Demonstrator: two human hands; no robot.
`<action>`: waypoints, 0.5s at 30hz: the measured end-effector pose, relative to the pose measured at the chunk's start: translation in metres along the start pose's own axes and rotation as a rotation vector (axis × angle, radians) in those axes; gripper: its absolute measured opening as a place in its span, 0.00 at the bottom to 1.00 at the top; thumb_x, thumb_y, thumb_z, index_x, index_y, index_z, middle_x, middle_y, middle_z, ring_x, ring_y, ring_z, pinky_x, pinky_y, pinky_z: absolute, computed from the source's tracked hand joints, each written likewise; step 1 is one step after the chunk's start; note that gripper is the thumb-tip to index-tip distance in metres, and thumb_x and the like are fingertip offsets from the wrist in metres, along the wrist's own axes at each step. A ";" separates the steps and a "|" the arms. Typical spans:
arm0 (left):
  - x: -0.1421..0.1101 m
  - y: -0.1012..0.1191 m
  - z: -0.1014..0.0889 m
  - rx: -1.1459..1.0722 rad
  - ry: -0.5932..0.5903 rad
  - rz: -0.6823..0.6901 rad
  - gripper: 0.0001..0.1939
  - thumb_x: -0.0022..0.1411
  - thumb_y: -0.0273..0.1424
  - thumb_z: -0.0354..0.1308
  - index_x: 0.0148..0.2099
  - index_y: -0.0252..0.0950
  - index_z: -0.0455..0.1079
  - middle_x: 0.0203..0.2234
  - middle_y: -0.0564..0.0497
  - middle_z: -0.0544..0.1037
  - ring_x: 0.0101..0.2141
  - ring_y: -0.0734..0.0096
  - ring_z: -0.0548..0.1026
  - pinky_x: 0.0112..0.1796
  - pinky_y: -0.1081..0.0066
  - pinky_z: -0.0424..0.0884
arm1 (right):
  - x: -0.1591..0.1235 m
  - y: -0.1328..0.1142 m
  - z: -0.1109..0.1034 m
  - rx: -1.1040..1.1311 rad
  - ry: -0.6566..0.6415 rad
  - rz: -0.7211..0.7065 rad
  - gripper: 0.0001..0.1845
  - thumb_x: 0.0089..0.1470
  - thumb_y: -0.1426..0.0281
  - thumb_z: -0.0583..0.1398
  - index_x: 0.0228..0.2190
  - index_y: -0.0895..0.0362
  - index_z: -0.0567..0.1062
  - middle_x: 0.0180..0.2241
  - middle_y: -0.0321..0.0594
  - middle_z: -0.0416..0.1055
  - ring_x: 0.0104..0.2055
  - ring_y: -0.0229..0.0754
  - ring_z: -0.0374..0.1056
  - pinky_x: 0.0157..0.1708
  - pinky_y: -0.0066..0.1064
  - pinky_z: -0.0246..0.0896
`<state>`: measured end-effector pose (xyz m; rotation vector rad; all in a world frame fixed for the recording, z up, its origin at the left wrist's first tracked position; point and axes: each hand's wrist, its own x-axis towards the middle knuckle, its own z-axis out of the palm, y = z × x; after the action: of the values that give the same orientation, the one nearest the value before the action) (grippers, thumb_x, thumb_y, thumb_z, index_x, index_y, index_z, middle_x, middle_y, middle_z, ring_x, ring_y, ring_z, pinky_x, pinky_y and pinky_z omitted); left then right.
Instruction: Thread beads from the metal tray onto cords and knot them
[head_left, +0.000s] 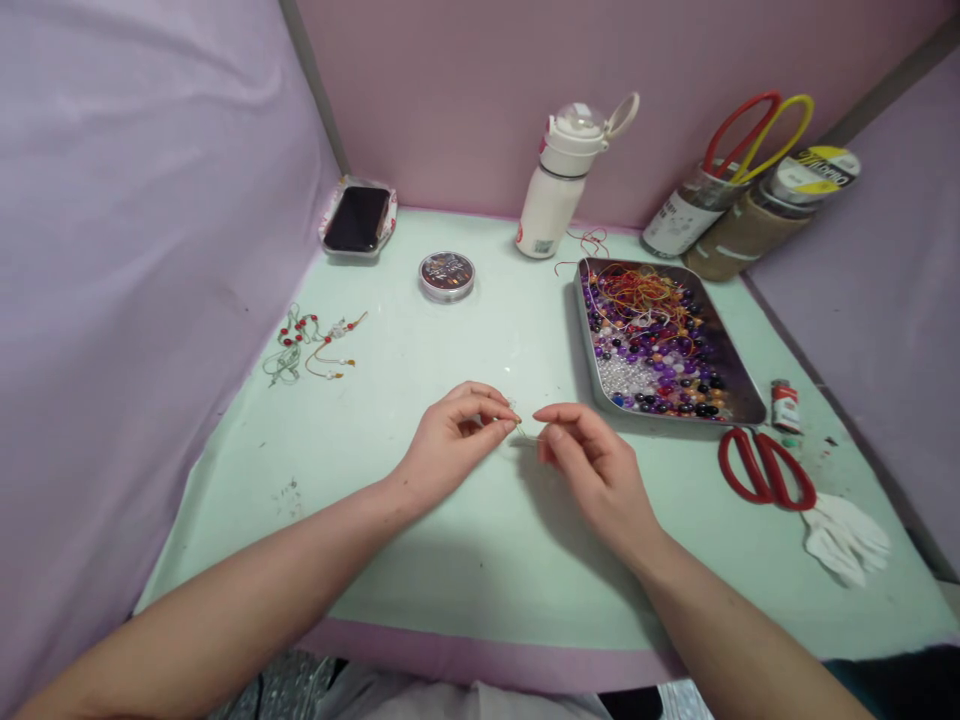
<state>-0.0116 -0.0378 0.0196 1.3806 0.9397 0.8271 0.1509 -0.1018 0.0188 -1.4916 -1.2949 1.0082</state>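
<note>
Left hand (461,430) pinches the thread (528,436), right hand (600,470) right there, grip unclear, and it's likely light, limp stuff, best nipped near its end!

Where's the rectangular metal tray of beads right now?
Head view, right of centre: the tray lies beyond the bare right hand, just behind the red-handled scissors.

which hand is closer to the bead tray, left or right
Right. The right hand is just off the tray's near left corner, not touching the bead tray; the left hand is farther away, to the left of the right hand.
</note>
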 end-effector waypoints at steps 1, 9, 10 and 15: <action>0.000 0.000 0.000 -0.002 0.009 0.007 0.03 0.54 0.27 0.60 0.31 0.37 0.76 0.36 0.48 0.71 0.40 0.69 0.71 0.37 0.70 0.66 | 0.000 0.000 0.000 0.024 -0.005 0.038 0.11 0.60 0.65 0.52 0.42 0.55 0.69 0.21 0.32 0.65 0.22 0.35 0.59 0.23 0.26 0.54; 0.000 0.002 -0.001 0.037 0.018 0.018 0.04 0.55 0.28 0.60 0.31 0.37 0.76 0.36 0.48 0.71 0.39 0.69 0.71 0.39 0.69 0.67 | 0.002 -0.005 0.001 0.021 -0.146 0.136 0.10 0.56 0.66 0.57 0.39 0.56 0.70 0.15 0.28 0.63 0.18 0.33 0.56 0.20 0.25 0.51; 0.000 0.001 0.000 0.040 0.017 0.015 0.04 0.55 0.28 0.60 0.32 0.37 0.76 0.36 0.48 0.72 0.39 0.69 0.71 0.39 0.69 0.67 | 0.002 -0.004 0.001 0.007 -0.153 0.132 0.08 0.55 0.66 0.57 0.37 0.57 0.70 0.15 0.28 0.63 0.18 0.33 0.55 0.20 0.25 0.50; -0.001 0.002 0.001 0.029 0.025 0.009 0.04 0.54 0.28 0.60 0.31 0.37 0.77 0.36 0.48 0.72 0.39 0.69 0.71 0.39 0.69 0.67 | 0.001 -0.001 0.000 -0.069 -0.130 0.055 0.05 0.54 0.68 0.57 0.29 0.56 0.71 0.16 0.29 0.60 0.19 0.33 0.54 0.20 0.26 0.49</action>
<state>-0.0113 -0.0385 0.0213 1.4035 0.9693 0.8422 0.1504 -0.1011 0.0194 -1.5421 -1.4000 1.1218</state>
